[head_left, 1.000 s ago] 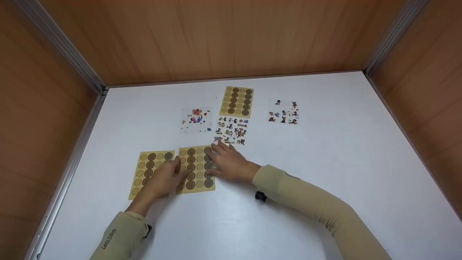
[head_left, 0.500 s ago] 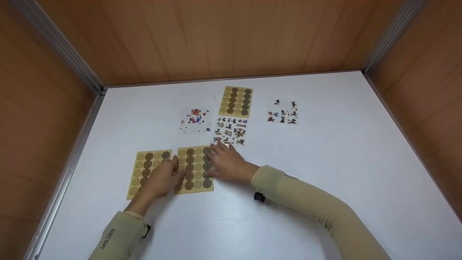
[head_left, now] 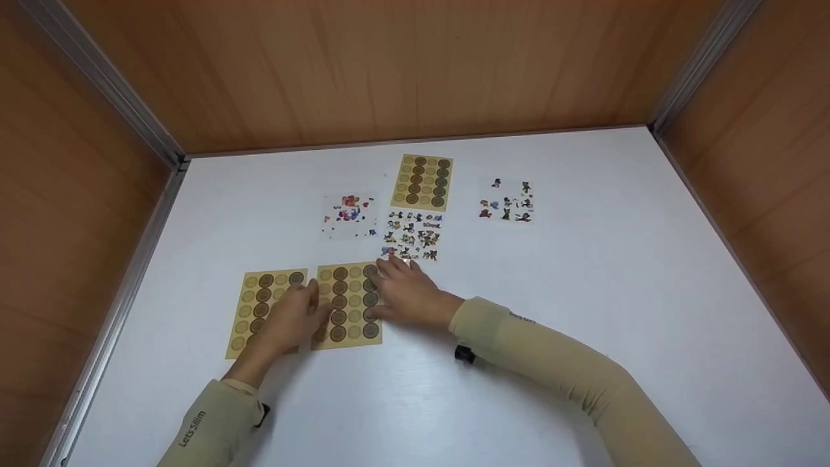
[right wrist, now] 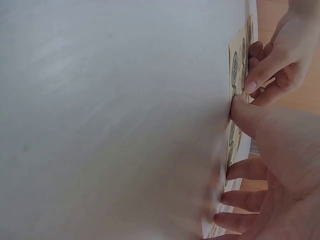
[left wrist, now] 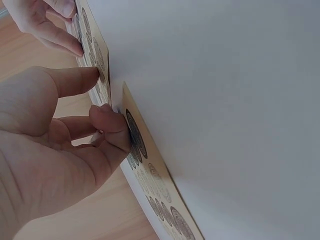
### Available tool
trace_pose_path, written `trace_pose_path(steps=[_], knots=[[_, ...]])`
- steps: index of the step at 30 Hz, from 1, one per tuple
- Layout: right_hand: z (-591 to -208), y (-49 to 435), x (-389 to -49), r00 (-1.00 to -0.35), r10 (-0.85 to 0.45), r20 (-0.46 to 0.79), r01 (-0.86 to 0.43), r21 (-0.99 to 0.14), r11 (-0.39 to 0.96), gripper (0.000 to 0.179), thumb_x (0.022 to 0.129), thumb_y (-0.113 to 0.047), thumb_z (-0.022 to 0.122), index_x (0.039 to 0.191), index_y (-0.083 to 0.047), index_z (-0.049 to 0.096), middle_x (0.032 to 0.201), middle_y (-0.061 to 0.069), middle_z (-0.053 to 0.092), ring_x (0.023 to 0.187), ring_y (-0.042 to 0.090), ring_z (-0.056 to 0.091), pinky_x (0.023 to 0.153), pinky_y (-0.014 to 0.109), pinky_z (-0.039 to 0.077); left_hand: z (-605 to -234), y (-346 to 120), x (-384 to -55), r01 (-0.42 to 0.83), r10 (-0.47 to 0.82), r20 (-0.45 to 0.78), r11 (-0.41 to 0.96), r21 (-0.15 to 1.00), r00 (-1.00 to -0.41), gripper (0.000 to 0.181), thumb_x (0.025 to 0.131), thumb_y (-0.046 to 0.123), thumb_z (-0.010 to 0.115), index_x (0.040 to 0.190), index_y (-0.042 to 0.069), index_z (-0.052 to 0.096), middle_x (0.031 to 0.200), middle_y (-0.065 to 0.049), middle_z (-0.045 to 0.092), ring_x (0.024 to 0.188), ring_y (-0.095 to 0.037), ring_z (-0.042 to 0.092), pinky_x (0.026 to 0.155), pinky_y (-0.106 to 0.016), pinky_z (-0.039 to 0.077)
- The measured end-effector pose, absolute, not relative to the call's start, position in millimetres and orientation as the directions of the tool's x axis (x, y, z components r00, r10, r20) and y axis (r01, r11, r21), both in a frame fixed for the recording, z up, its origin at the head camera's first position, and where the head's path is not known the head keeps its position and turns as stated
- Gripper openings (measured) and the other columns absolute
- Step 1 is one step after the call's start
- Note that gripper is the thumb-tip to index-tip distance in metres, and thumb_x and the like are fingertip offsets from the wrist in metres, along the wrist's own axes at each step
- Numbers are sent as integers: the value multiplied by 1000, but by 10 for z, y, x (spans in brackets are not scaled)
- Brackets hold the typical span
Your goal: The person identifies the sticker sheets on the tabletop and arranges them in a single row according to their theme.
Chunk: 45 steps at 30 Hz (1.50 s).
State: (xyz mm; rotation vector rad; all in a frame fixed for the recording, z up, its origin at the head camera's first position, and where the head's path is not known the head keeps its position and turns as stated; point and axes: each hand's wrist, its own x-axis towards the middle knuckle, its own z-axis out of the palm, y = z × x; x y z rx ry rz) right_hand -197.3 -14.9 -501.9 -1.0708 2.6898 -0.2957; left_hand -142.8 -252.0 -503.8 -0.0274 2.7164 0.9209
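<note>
Two tan sticker sheets with rows of round coin-like prints lie side by side on the white table, a narrow gap between them. My left hand (head_left: 295,318) spans this gap: its thumb touches the left margin of the right-hand sheet (head_left: 355,314), while its bent fingers rest on the left-hand sheet (head_left: 245,311), covering part of it. Along the opposite margin of the right-hand sheet, my right hand (head_left: 412,295) rests with fingers spread, thumb and fingertips on the sheet. In the left wrist view, the left thumb (left wrist: 80,80) stands apart from the fingers.
Behind the hands lies a clear sheet with many small cartoon stickers (head_left: 415,228), just beyond the right fingertips. A third tan coin sheet (head_left: 423,181) lies above it. Other clear sticker sheets lie left (head_left: 350,224) and right (head_left: 507,211). Wood panels (head_left: 415,71) wall the table (head_left: 583,272).
The left-hand sheet has slid slightly left, and the gap between the two near sheets is a little wider. Both hands keep nearly the same places; the whole view has shifted slightly.
</note>
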Motion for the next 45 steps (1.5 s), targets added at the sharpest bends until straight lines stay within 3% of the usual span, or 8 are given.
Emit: trace_pose_path(steps=[3, 6, 26, 29, 32, 35, 40, 45], knots=[[-5008, -157, -1974, -711, -689, -140, -640, -278, 717, 84, 94, -63, 60, 154, -6, 42, 161, 17, 31, 150, 43, 22, 118, 64, 22, -5018, -2531, -1424, -80, 80, -241, 806, 587, -967, 47, 101, 21, 63, 138, -5, 52, 96, -13, 50, 76, -21, 53, 58, -32, 48], [-5002, -166, -1975, -717, -684, -137, -635, -278, 721, 84, 94, -63, 60, 154, -6, 43, 161, 16, 32, 150, 43, 21, 118, 64, 22, -4993, -2536, -1426, -66, 88, -232, 810, 582, -969, 59, 101, 21, 62, 149, -8, 41, 97, -13, 51, 83, -23, 51, 64, -34, 48], [-4988, -161, -1966, -723, -676, -141, -616, -309, 724, 83, 94, -63, 59, 154, -8, 42, 163, 15, 28, 152, 42, 14, 117, 66, 18, -4942, -2519, -1461, -88, 71, -238, 799, 595, -969, 61, 100, 21, 63, 147, -11, 41, 99, -15, 53, 84, -24, 53, 69, -35, 49], [-4994, -162, -1958, -726, -674, -137, -614, -310, 725, 84, 94, -63, 60, 155, -8, 41, 163, 15, 28, 152, 42, 15, 117, 66, 19, -4945, -2515, -1465, -92, 65, -232, 789, 607, -971, 53, 100, 20, 64, 140, -11, 49, 94, -13, 53, 78, -22, 52, 63, -32, 47], [-5007, -166, -1947, -725, -677, -129, -623, -296, 724, 86, 93, -64, 60, 155, -7, 40, 163, 15, 30, 151, 41, 17, 117, 65, 21, -4961, -2514, -1465, -98, 62, -226, 769, 632, -972, 27, 99, 18, 65, 111, -6, 61, 79, -9, 52, 62, -16, 49, 51, -26, 41], [-5021, -166, -1942, -723, -681, -118, -632, -287, 720, 86, 93, -64, 60, 154, -6, 41, 162, 15, 32, 151, 41, 20, 116, 66, 23, -4980, -2514, -1462, -112, 53, -225, 743, 660, -973, 25, 98, 18, 66, 83, 4, 51, 67, -5, 49, 50, -12, 43, 41, -24, 34], [-5037, -155, -1948, -724, -680, -116, -631, -284, 722, 86, 93, -64, 60, 154, -7, 42, 162, 15, 32, 151, 42, 19, 116, 66, 23, -4983, -2508, -1457, -137, 35, -230, 711, 689, -973, 26, 97, 18, 68, 85, 5, 50, 70, -5, 50, 51, -12, 44, 41, -24, 35], [-5025, -151, -1946, -724, -678, -129, -625, -295, 723, 85, 94, -63, 60, 155, -7, 41, 162, 15, 30, 151, 42, 18, 116, 66, 21, -4977, -2510, -1462, -161, 28, -249, 692, 704, -968, 26, 97, 19, 69, 103, -2, 56, 72, -5, 47, 50, -11, 41, 41, -24, 34]])
